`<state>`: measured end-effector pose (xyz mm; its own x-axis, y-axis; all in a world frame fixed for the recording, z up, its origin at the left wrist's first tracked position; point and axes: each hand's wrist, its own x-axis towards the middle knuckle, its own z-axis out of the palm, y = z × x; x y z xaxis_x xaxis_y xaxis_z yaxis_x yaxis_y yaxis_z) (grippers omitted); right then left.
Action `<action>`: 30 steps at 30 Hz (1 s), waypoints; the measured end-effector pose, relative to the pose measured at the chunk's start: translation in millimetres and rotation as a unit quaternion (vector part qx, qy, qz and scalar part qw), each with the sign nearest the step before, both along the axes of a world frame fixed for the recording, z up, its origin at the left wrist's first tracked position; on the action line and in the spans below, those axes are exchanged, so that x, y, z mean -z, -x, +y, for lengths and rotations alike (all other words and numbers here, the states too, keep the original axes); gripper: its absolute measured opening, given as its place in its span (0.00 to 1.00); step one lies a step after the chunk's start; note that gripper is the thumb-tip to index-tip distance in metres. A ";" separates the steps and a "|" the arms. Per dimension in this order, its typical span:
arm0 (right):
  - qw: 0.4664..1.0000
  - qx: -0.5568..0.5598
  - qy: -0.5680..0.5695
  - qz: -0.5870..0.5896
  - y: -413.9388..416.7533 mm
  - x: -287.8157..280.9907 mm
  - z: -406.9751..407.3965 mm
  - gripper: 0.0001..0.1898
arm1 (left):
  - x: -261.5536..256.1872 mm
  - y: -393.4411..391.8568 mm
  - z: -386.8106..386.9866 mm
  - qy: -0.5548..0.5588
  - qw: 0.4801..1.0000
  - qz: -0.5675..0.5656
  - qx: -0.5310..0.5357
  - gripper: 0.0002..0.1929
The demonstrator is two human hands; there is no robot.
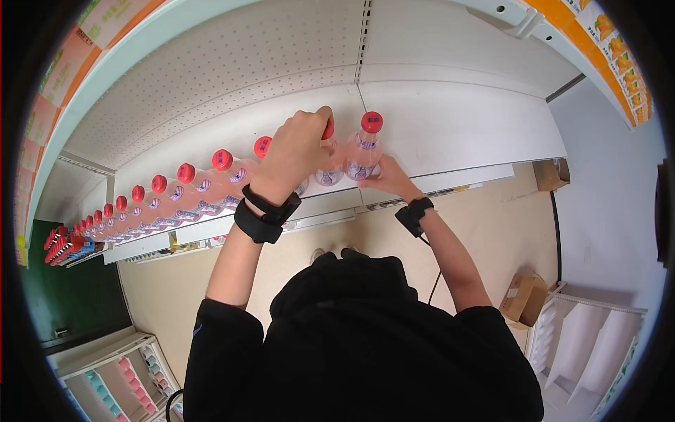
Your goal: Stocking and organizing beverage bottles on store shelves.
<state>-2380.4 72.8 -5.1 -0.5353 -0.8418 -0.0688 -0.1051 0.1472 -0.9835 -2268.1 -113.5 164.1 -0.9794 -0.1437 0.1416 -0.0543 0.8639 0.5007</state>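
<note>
My left hand reaches over the shelf, its fingers around the red cap and neck of a pink drink bottle. At the right end of the row, my right hand grips the lower body of another upright pink bottle with a red cap. The two bottles stand side by side, apparently touching. Further left, a line of matching pink bottles runs along the front of the white shelf. My left hand and wrist partly hide the nearest of these.
Overhead are shelves with orange-and-pink cartons at left and orange packs at right. Dark-drink bottles stand at the far left end. Behind me are a cardboard box, a white rack and a shelf of cups.
</note>
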 end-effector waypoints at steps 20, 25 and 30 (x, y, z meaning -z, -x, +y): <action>0.996 0.015 0.004 0.087 -2.3 -1.8 1.8 0.41 | 4.1 5.8 -5.0 -0.051 0.998 0.024 0.026 0.11; 0.993 0.038 0.007 0.115 -3.7 -6.2 1.9 0.43 | 0.5 4.1 -2.4 -0.066 0.998 0.008 0.017 0.11; 0.993 0.029 -0.004 0.115 -6.2 -7.8 0.1 0.44 | -5.7 -1.0 -1.0 -0.033 0.999 0.000 0.002 0.11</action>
<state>-2374.1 72.9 2.8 -0.5857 -0.8087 0.0539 -0.3172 0.1675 -0.9334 -2267.1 -114.5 169.8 -0.9799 -0.1496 0.1318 -0.0519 0.8297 0.5558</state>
